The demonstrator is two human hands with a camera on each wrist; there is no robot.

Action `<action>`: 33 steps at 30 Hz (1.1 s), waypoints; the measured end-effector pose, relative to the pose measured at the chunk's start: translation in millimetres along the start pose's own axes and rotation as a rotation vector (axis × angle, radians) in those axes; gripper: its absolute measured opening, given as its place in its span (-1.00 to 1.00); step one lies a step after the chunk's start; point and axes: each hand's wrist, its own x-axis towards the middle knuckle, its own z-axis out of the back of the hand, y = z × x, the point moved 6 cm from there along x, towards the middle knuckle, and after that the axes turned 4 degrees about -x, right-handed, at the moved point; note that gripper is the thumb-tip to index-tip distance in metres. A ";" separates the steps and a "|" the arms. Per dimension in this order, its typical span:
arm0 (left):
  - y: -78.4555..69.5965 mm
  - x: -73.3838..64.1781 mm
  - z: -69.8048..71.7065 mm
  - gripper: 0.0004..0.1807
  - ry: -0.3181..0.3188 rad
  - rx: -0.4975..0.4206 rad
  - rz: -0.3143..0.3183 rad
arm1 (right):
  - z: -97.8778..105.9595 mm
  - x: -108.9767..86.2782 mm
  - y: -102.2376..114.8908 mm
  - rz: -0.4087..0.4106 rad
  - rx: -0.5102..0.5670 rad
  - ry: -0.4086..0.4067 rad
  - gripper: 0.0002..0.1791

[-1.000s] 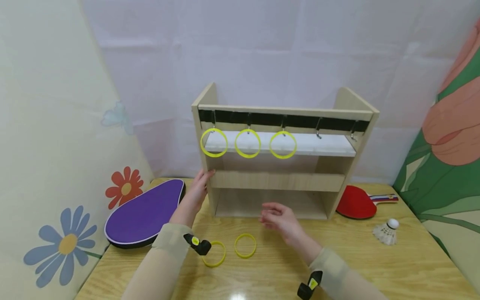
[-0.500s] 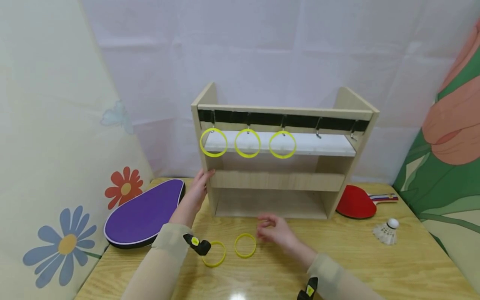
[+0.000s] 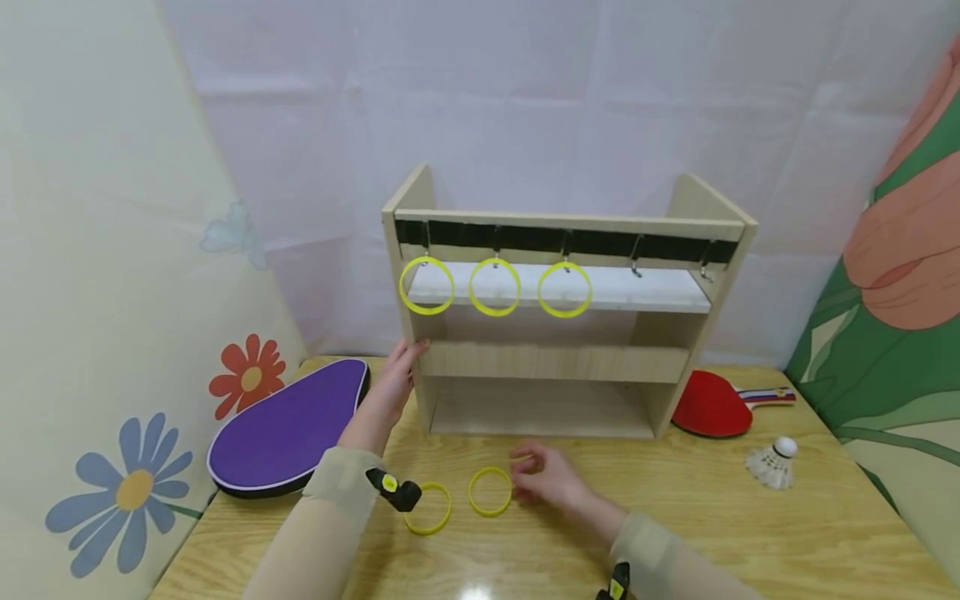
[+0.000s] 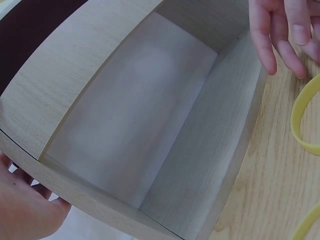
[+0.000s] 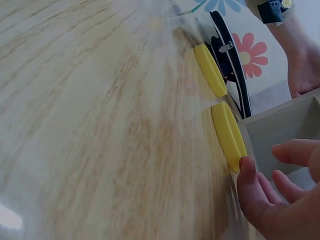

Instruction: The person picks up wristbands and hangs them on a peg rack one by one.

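My left hand holds the left side panel of a wooden shelf unit, its fingertips at the panel's front edge. In the left wrist view part of that hand is hidden behind the panel. My right hand hovers low over the table with loosely bent fingers and nothing between them. Just left of its fingertips lies a yellow ring; in the right wrist view the thumb tip overlaps the ring's end. A second yellow ring lies further left, partly covered by the left wrist's camera.
Three yellow rings hang from hooks on the shelf's black strip; two hooks on the right carry nothing. A purple paddle case lies left. A red table tennis paddle and a shuttlecock lie right.
My right hand has moved down and slightly left, away from the shelf front to beside the nearer ring on the table. My left hand and the rings stay in place.
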 end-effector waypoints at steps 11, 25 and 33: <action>0.5 -0.5 0.4 -0.40 0.000 0.003 0.000 | -7.0 -2.6 -5.3 0.014 -0.118 -0.014 -0.59; -0.4 -0.1 0.2 -0.39 0.004 0.005 -0.001 | -9.3 -0.7 -5.5 0.010 -0.188 -0.049 -0.63; 0.3 0.2 -0.9 -0.37 0.011 0.003 0.002 | -9.1 5.0 -7.5 0.010 -0.287 -0.066 -0.69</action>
